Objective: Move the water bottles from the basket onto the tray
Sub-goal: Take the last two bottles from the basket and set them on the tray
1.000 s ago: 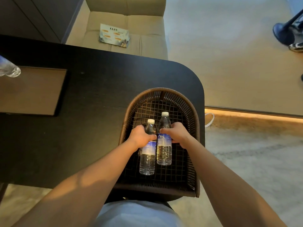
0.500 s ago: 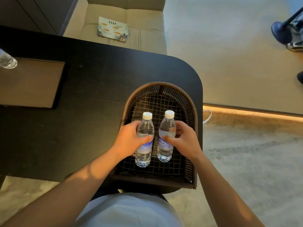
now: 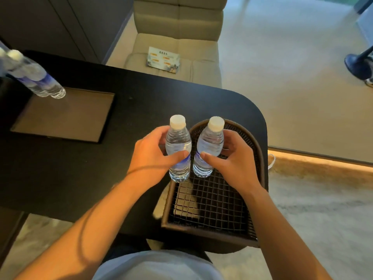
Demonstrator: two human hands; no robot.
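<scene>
Currently left hand [image 3: 150, 156] and right hand [image 3: 232, 160] each wrap a water bottle [image 3: 178, 148] above basket [image 3: 256, 190], centre frame; swinging both toward tray [image 3: 66, 116], upper left, risks toppling bottles [image 3: 38, 81] there.

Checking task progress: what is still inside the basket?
No bottles show on the basket floor, only bare mesh. Both hands hold bottles lifted above it: left hand, right hand. The hands and bottles cover its far end.
</scene>
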